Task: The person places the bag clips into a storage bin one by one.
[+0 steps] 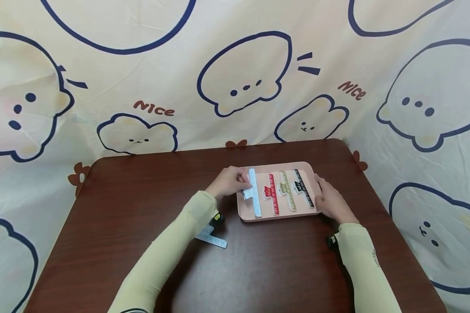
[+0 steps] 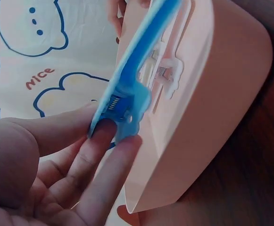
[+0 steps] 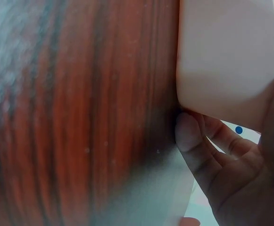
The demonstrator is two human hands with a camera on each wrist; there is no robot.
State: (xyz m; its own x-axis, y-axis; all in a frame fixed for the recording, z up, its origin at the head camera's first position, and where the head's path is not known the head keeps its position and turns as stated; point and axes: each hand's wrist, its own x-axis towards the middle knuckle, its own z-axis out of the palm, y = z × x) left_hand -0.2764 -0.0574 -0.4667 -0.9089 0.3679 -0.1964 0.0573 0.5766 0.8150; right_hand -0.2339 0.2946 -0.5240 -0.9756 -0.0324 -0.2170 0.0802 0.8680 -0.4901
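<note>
Over the left side of a pink tray, my left hand pinches the handle of a light blue ruler clip. The left wrist view shows the spring of this clip beside my fingertips. At the tray's right edge, my right hand grips the rim, with its fingers at the corner in the right wrist view. Inside the tray lie a red ruler clip, a green ruler clip and a black ruler clip, side by side.
Another blue ruler clip lies on the dark wooden table, partly hidden by my left forearm. A cartoon-printed cloth stands behind the table and along its sides.
</note>
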